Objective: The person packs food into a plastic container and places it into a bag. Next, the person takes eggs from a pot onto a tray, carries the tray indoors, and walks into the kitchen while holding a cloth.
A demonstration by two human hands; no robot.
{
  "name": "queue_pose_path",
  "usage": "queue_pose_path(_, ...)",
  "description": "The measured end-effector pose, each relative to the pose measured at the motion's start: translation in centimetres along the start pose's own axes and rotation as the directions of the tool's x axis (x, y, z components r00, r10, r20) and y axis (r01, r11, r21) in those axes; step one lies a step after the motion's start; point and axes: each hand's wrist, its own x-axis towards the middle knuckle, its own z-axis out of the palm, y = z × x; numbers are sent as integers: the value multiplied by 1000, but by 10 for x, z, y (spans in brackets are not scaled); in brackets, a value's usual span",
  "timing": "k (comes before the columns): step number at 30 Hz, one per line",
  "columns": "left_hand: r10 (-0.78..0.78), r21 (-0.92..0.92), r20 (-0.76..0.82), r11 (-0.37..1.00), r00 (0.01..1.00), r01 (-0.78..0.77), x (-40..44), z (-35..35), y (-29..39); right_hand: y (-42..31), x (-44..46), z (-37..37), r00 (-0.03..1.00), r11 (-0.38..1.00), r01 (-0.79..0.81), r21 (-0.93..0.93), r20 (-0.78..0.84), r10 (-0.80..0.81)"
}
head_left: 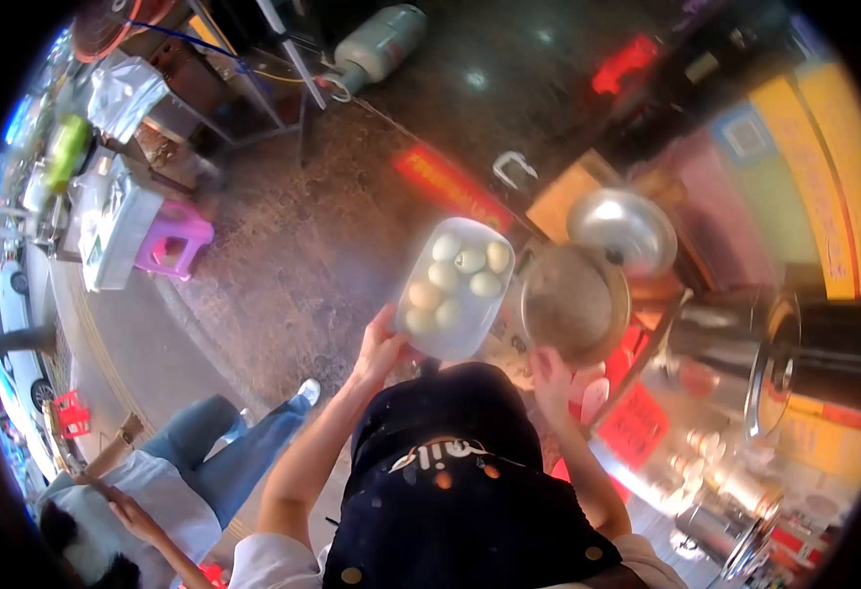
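The left hand grips a white plastic container of eggs, while the right hand meets a round pan's rim, its grip unclear.

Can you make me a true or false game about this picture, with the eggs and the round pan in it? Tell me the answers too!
1. The left hand is holding a plastic tub. True.
2. The eggs are lying on the floor. False: they are in the tub.
3. The apron is dark. True.
4. The right hand is at the gas bottle. False: it is at the rim of the round pan.
5. The plastic stool is black. False: it is pinkish purple.
6. The other person's trousers are blue. True.
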Motion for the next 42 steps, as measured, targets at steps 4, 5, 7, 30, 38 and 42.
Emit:
queue_pose_path(4,36,4,-51,999,998,-36,58,-38,28,-15,63,20,1000,996,14,-93,12,-13)
queue_pose_path(5,35,0,-54,999,998,-35,74,-46,39,-10,84,27,1000,994,18,-103,11,-17)
queue_pose_path(7,26,-3,-55,1000,998,-26,110,-59,65,-8,132,50,999,994,46,-101,14,-44)
queue_pose_path(30,34,-32,41,999,999,-33,750,-58,496,-207,897,65,995,857,66,-512,-29,-95)
queue_pose_path(38,-56,61,136,997,989,48,1007,43,700,-144,892,25,788,726,-607,-323,-366,496)
queue_pose_path(42,-58,97,186,994,981,40,1139,104,768,-147,971,9,433,426,-895,-133,-23,901)
